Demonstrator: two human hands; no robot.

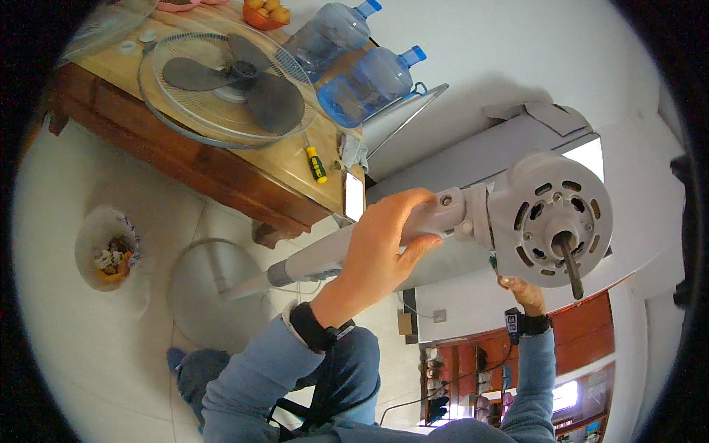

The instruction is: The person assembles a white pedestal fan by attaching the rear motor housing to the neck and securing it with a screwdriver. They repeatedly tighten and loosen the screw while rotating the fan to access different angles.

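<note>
A white stand fan stripped of its blades leans across the middle, with its pole (317, 255) rising from a round base (214, 292) on the floor. My left hand (388, 247) is wrapped round the neck just below the motor housing (550, 214). From the vented front of that housing sticks a bare metal shaft (570, 267). Behind the housing's lower edge is my right hand (526, 295), its fingers curled and partly hidden. What those fingers pinch cannot be made out. Black straps with small devices circle both wrists.
On the wooden table (214, 173) lie a fan grille with dark blades (273, 100), a yellow-green screwdriver (316, 164) and a phone (354, 197). Blue water jugs (365, 85) stand behind. A waste bin (103, 247) is at left, a shoe rack (480, 376) in the lower right.
</note>
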